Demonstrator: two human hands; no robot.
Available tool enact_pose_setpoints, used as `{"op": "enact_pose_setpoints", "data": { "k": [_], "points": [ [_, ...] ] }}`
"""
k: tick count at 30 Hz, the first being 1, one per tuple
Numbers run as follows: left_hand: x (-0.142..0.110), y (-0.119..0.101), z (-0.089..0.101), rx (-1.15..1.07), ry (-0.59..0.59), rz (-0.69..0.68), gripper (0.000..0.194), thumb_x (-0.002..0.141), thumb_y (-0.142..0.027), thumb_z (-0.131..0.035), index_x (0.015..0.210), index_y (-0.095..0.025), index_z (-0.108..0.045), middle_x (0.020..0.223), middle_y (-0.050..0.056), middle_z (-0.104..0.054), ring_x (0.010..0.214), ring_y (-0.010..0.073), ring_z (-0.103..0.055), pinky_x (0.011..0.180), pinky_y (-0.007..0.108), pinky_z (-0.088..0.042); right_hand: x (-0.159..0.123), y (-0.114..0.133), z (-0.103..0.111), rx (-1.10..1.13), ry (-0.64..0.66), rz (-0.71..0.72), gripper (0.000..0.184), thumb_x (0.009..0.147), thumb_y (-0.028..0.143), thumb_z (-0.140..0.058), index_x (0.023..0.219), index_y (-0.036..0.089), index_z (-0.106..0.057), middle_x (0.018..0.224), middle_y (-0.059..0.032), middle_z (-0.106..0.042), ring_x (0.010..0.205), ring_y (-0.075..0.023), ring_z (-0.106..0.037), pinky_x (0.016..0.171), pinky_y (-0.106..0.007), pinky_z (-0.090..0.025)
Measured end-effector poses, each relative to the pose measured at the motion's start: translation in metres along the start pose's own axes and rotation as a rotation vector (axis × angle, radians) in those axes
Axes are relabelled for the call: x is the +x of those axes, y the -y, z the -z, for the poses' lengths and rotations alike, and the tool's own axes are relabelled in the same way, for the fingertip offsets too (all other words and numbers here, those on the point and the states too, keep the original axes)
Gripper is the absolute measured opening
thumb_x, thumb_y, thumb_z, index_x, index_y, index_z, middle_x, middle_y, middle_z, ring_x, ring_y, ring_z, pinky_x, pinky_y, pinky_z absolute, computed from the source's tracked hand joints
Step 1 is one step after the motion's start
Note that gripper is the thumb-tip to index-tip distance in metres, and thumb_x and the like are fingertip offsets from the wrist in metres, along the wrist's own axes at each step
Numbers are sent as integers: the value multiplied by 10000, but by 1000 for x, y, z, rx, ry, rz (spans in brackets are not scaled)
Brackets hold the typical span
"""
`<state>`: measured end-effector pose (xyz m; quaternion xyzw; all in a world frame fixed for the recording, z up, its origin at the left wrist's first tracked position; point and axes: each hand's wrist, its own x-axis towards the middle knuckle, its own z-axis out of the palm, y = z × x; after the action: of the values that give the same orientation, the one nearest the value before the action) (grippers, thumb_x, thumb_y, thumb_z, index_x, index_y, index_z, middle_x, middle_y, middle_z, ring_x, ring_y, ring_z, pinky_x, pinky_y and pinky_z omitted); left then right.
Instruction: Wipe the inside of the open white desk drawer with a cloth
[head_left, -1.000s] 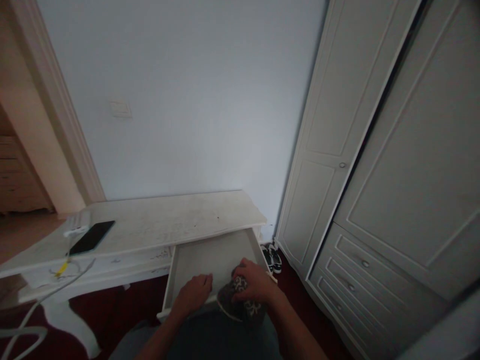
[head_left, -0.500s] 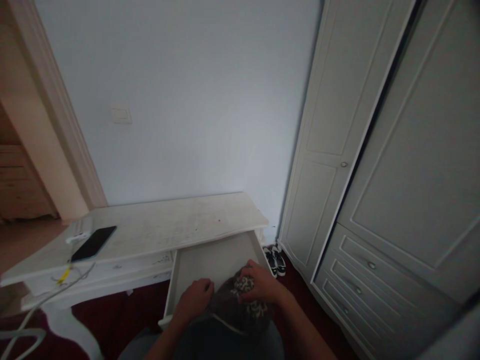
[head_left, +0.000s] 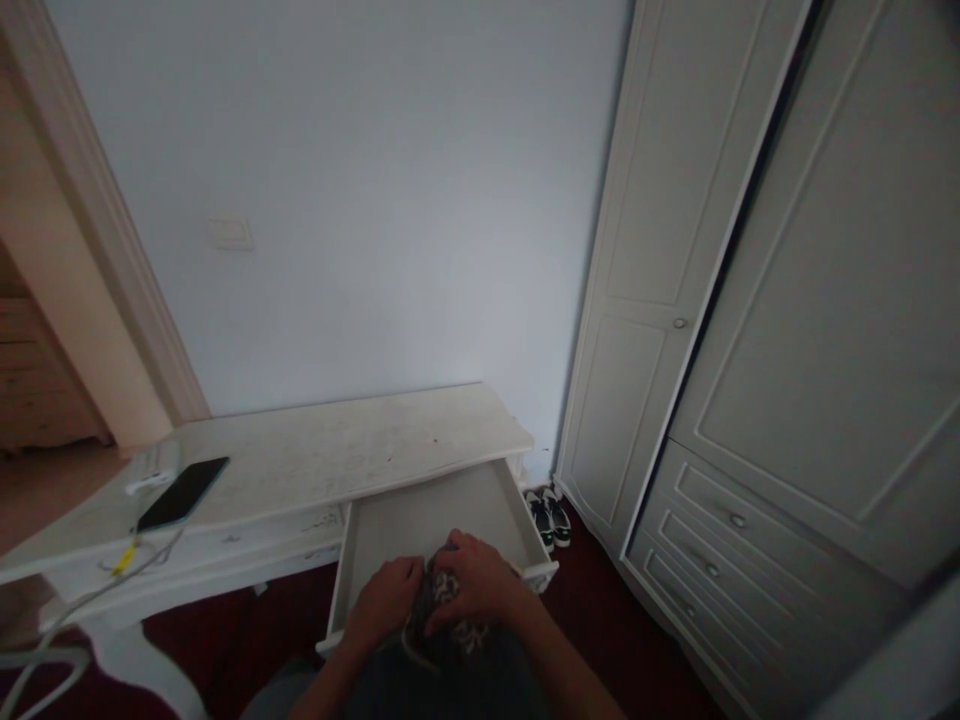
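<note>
- The left hand (head_left: 385,600) and the right hand (head_left: 481,585) are both bare
- Left forearm (head_left: 330,680) and right forearm (head_left: 564,660) are also bare
- The lap cloth (head_left: 382,690) is dark, of grey-blue tone; the kind of garment is too dim to tell

Dim, cool light is falling on the wall (head_left: 390,220), its middle glowing softly while its edges are fading; shadow is swallowing the carpet (head_left: 607,630) beneath the desk (head_left: 337,440); warmer light is tinting the doorway (head_left: 82,250); soft blur is smearing fine detail on the hands; wide-angle distortion is slanting the wardrobe (head_left: 780,330).
</note>
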<state>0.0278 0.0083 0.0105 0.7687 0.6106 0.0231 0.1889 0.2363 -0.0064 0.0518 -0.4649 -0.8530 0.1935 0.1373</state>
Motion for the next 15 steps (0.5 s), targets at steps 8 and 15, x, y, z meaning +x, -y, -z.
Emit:
{"op": "enact_pose_setpoints", "data": {
  "k": [8, 15],
  "points": [
    [1, -8, -1, -80, -18, 29, 566, 1046, -460, -242, 1042, -207, -748, 1154, 135, -774, 1096, 262, -701, 938, 358, -474, -33, -58, 41, 63, 18, -150, 638, 587, 663, -950, 1058, 267, -784, 1110, -34, -606, 995, -247, -639, 873, -332, -492],
    [-2, -2, -2, 42, 31, -53, 475, 1044, -342, -314, 1382, -199, -615, 1355, 171, -698, 1233, 292, -641, 1060, 409, -454, 6, 3, -4, -136, 31, -21, 723, 594, 807, -860, 1063, 266, -768, 1106, -71, -613, 1032, -307, -611, 921, -423, -476]
  ]
}}
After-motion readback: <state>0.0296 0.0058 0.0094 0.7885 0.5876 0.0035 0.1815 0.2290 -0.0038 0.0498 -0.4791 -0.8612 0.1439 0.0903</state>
